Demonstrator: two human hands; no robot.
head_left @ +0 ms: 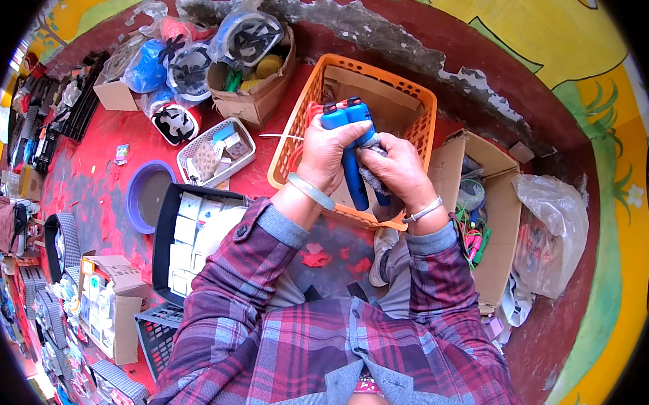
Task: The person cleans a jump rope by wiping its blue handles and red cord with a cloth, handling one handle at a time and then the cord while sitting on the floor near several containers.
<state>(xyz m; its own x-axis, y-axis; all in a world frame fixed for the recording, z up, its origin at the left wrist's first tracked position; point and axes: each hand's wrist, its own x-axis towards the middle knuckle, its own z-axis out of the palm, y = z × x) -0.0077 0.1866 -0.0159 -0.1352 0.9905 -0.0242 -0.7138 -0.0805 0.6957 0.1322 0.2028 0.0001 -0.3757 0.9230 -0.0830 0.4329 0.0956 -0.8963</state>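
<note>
Two blue jump rope handles (351, 173) with black ends stand side by side, gripped above an orange plastic basket (426, 102). My left hand (322, 157) is closed around them, its thumb across the upper part. Red cord (318, 109) shows beside their top ends. My right hand (398, 168) pinches a grey cloth (370, 179) against the right-hand handle. The cloth partly covers that handle, and its lower end shows beneath. Inside the basket lies a piece of cardboard (368, 86).
At the right, a cardboard box (503, 226) holds colourful jump ropes, beside a clear plastic bag (557, 227). To the left are a white basket (247, 161), purple basin (136, 212) and black case (167, 244) of small white boxes. Bagged helmets (188, 70) sit near the wall.
</note>
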